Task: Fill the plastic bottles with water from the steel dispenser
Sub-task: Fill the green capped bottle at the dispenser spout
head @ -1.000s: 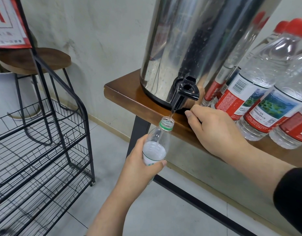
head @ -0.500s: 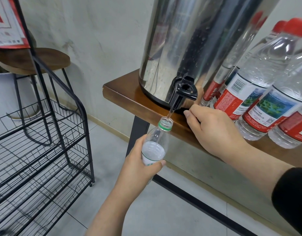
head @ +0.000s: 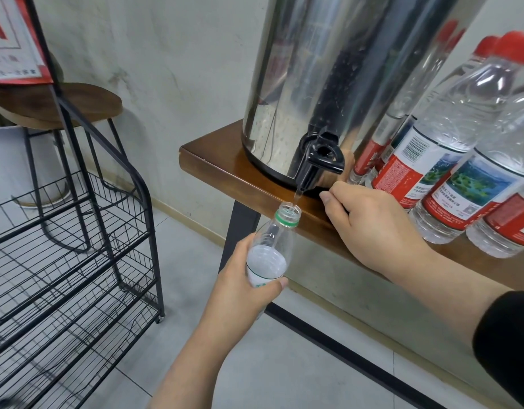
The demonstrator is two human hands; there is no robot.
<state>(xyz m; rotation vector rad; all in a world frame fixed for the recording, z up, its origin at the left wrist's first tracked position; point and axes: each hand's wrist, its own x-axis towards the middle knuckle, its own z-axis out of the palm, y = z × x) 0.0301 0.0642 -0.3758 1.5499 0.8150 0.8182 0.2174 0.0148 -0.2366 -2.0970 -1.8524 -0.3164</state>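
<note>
Clear plastic bottle (head: 272,249) at frame centre, gripped round its body by left hand (head: 240,290), catching water from black tap (head: 315,163). Right hand (head: 370,228) curled on shelf edge (head: 213,169). Best kept: mouth directly under stream, tilted slightly.

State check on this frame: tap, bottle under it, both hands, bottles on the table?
tap: running, thin stream
green-ringed bottle: uncapped, tilted under the tap, partly filled
left hand: grips that bottle
right hand: resting on the table edge, fingers curled
red-capped bottles: capped, standing
</note>
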